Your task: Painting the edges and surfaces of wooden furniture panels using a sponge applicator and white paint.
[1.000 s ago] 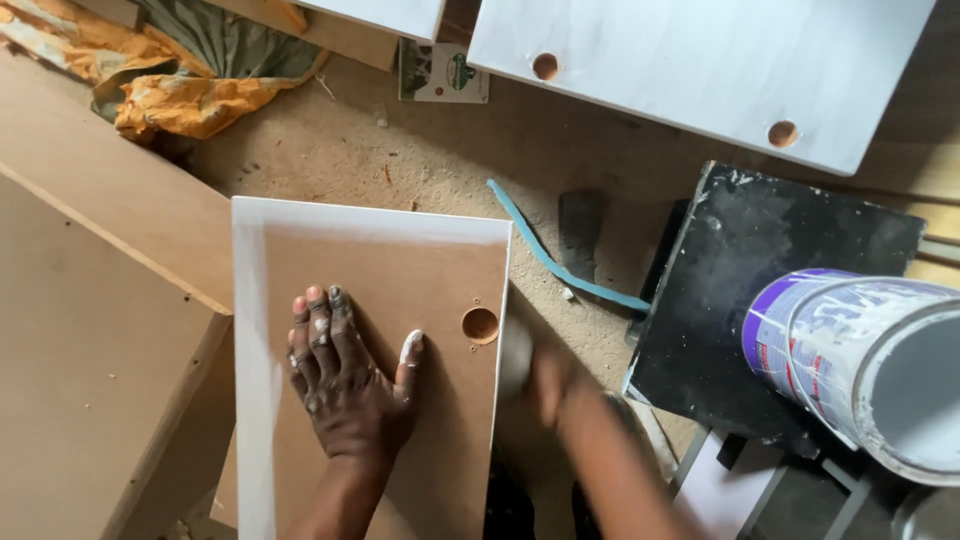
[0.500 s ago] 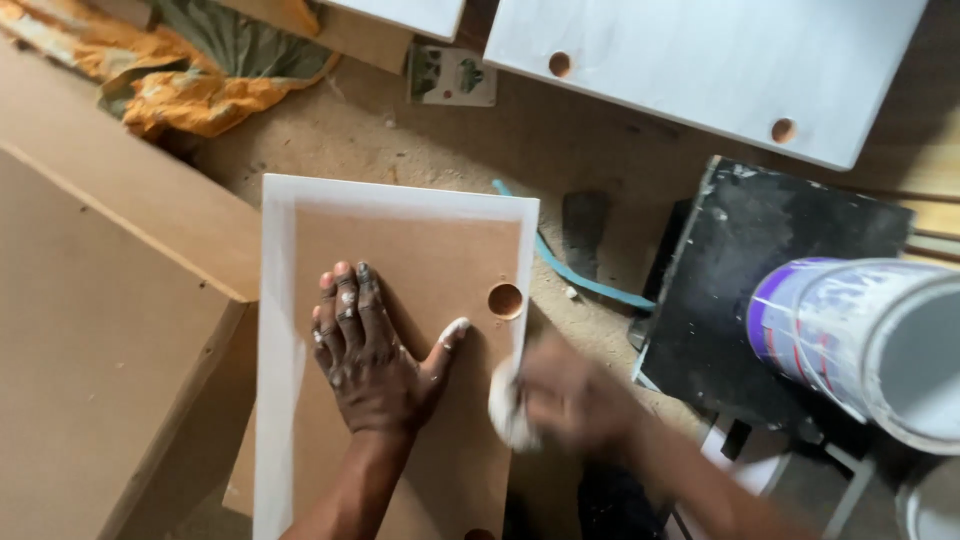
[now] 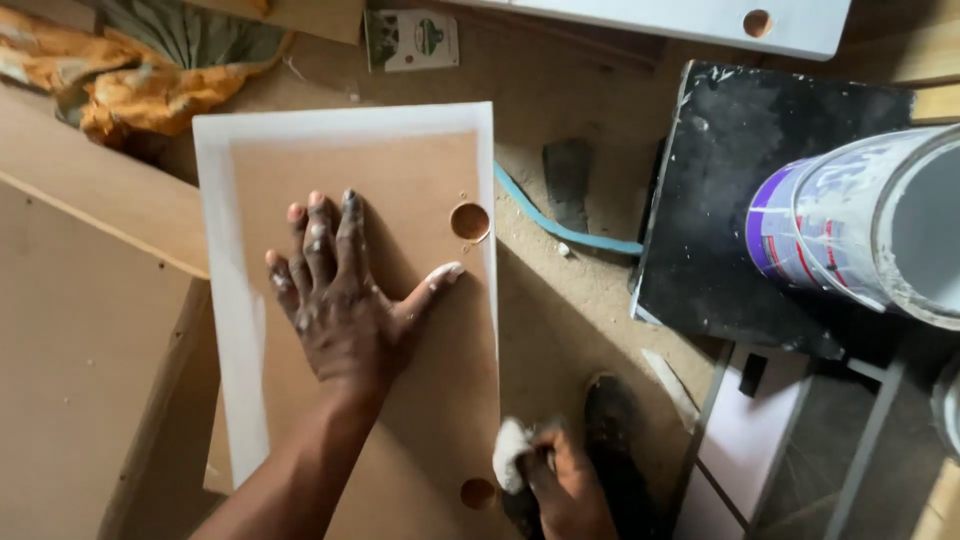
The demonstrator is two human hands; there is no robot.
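The brown board (image 3: 400, 300) with white-painted edges lies flat on the dusty floor. The left hand (image 3: 345, 300) presses open-palmed on its middle, fingers spread. At the board's lower right edge, the right hand (image 3: 560, 480) grips what looks like a white cloth pad (image 3: 512, 452). Right of the board stands a paint tin (image 3: 850, 230) on a black slab (image 3: 760, 200).

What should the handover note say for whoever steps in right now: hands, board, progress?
Left hand: flat, fingers spread, pressing the board down.
Right hand: at the board's right edge near the bottom, gripping a white paint-soaked pad.
Board: lies on the dusty bench; white along the top, left and right edges, brown middle bare, two round holes by the right edge.
Paint bucket: on the black slab, right.
Left: bottom edge is out of view, so unconfirmed.
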